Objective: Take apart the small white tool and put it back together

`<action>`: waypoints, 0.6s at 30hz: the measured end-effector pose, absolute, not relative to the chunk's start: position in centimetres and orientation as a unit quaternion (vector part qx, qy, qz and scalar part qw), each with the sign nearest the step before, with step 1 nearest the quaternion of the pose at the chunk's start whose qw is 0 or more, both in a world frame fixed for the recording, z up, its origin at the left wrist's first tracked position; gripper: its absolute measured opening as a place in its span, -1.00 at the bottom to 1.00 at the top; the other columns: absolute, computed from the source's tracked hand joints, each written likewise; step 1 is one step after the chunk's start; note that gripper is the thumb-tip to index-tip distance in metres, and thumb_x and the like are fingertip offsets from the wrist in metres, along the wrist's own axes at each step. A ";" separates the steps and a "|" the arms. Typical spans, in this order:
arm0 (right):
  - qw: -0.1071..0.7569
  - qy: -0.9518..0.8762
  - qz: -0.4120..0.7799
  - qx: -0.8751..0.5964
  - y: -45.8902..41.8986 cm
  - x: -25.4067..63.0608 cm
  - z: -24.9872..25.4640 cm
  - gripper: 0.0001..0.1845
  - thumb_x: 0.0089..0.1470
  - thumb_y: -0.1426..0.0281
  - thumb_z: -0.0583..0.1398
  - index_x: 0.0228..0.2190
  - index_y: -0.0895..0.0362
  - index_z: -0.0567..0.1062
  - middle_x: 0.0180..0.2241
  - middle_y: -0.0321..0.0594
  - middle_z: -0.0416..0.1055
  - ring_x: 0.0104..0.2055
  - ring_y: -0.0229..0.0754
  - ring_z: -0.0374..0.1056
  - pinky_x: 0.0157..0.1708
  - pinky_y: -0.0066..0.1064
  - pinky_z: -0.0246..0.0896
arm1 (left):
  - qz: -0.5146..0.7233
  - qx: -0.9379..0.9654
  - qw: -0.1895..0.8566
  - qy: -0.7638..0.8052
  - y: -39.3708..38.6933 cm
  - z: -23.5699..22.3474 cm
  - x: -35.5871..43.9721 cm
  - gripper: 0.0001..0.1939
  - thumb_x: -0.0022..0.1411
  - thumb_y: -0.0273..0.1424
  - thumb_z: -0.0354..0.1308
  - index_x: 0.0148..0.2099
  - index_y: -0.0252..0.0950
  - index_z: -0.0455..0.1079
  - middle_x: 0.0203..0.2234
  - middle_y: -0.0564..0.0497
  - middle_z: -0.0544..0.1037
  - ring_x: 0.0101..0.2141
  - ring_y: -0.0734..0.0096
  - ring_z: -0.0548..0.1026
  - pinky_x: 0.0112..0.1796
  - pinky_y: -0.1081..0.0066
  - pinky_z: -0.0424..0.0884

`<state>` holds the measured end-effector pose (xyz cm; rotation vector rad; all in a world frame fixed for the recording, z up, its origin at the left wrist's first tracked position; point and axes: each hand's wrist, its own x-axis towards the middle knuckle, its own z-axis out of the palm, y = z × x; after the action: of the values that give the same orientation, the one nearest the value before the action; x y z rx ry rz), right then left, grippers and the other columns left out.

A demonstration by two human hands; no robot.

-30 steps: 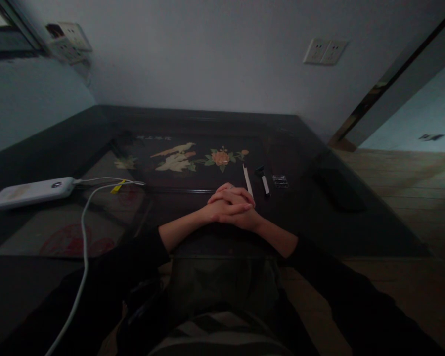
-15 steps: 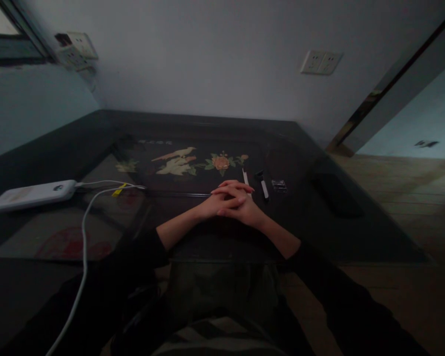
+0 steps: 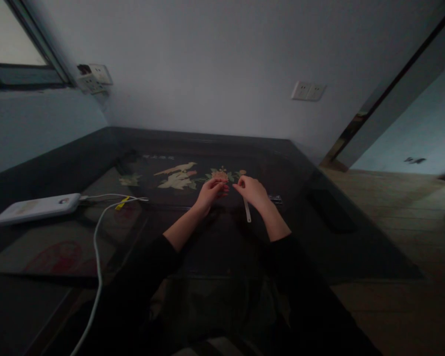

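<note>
Starting at the left: the white device (image 3: 37,209) lies flat on the dark tabletop (image 3: 222,242), its pale cable (image 3: 96,247) looping toward the near edge by the left sleeve (image 3: 148,272). A snag from that forearm could drag the device sideways. A yellow tag (image 3: 122,202) hugs the cable, well apart from the hands.

Moving right, past the inlaid birds (image 3: 176,179), and here's the left hand (image 3: 210,192), fingers half-curled and loosely together. Just across a gap, the right hand (image 3: 254,192), thumb drawn close to bent fingertips; in this dim light I can't tell whether either hand grips anything. Beneath the right one lies the slim white strip (image 3: 247,212), near end showing, far end covered; a low sweep of that wrist could nudge it askew.

Just beside the wrist, a small shiny packet (image 3: 276,200) peeks out, half hidden, so a blind drop might knock it. Farther right, a dark flat object (image 3: 330,210) nearly vanishes against the tabletop, easily overlooked by a swinging arm.
</note>
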<state>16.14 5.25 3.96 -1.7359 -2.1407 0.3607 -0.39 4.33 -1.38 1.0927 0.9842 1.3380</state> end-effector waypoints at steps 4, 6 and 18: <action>0.081 -0.751 0.062 -0.653 4.5 15.2 3.1 -0.75 0.19 0.32 0.15 -0.12 0.15 0.43 -0.10 0.06 0.51 -0.05 0.06 0.47 -0.15 -0.23 0.31 | 0.562 0.575 0.386 0.452 5.9 -2.7 -1.1 -0.82 0.20 -0.40 0.09 -0.17 -0.34 0.44 -0.49 0.04 0.51 -0.44 0.50 0.48 -0.32 0.48 0.43; 0.067 -0.753 0.058 -0.652 4.3 15.5 2.6 -0.70 0.18 0.37 0.14 -0.05 0.19 0.39 -0.05 0.10 0.49 -0.01 0.09 0.46 -0.12 -0.21 0.31 | 0.518 0.645 0.319 0.462 6.2 -3.3 -1.6 -0.81 0.19 -0.42 0.08 -0.18 -0.33 0.46 -0.53 0.07 0.49 -0.47 0.49 0.46 -0.34 0.50 0.39; 0.019 -0.752 0.106 -0.651 4.6 15.9 1.9 -0.64 0.14 0.45 0.11 0.00 0.21 0.33 -0.02 0.19 0.47 0.02 0.19 0.44 -0.12 -0.14 0.30 | 0.375 0.772 0.234 0.458 5.2 -3.1 -1.6 -0.75 0.24 -0.40 0.01 -0.12 -0.28 0.48 -0.47 0.03 0.55 -0.47 0.43 0.46 -0.38 0.50 0.33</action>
<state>15.88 4.64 1.95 -2.0198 -2.3336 0.3283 -1.64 5.22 -3.13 2.1194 1.2565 1.0291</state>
